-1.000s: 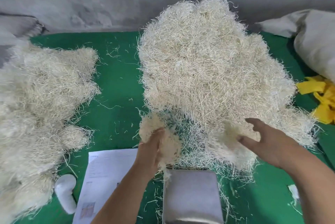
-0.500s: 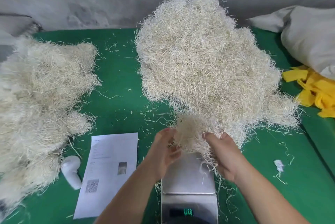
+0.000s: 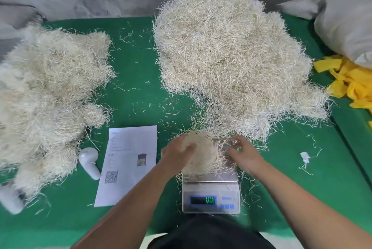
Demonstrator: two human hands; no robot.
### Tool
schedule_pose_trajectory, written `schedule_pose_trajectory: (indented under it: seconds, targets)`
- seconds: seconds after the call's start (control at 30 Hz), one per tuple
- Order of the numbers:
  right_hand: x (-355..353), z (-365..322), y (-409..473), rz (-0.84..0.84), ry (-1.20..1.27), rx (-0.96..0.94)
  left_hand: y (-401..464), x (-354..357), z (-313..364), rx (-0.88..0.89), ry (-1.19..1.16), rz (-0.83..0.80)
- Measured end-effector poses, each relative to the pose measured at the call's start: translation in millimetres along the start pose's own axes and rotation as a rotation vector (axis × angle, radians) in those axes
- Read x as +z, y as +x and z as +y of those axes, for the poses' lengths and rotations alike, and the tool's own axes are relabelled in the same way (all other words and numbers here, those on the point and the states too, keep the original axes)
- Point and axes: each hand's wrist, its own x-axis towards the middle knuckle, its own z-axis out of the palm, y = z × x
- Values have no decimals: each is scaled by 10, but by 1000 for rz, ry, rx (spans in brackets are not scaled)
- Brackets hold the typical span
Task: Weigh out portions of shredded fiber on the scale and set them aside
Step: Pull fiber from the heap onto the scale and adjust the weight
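The fiber clump point(image 3: 200, 153) now rests on the scale point(image 3: 210, 188), no longer lifted.

Green table point(image 3: 141, 67): fiber heaps point(image 3: 231, 57), scale point(image 3: 211, 192), paper point(image 3: 128, 160).

A printed sheet of paper point(image 3: 128, 163) with a QR code is lying flat at lower centre-left of the frame on the green table cover point(image 3: 134, 79). A white plastic device point(image 3: 89, 160) is lying just left of it. Yellow fabric strips point(image 3: 350, 82) are bunching at the right edge, below a grey-white sack point(image 3: 346, 23). A small white scrap point(image 3: 305, 156) is sitting at lower right.
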Motion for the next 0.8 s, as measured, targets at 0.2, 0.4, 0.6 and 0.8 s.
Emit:
schedule_pose_trajectory:
  seconds: [0.2, 0.4, 0.6, 0.8]
  targets:
    - [206, -62, -203, -175, -238, -263, -164, 96, 139, -19, -476, -143]
    - [62, -13, -327, -37, -343, -258, -175, 42, 82, 84, -237, -52]
    - [-94, 59, -410, 123, -384, -335, -248, -158, -199, 107, 72, 93]
    - [55, 0, -457, 42, -452, -423, -396, 67, 22, 412, 273, 96]
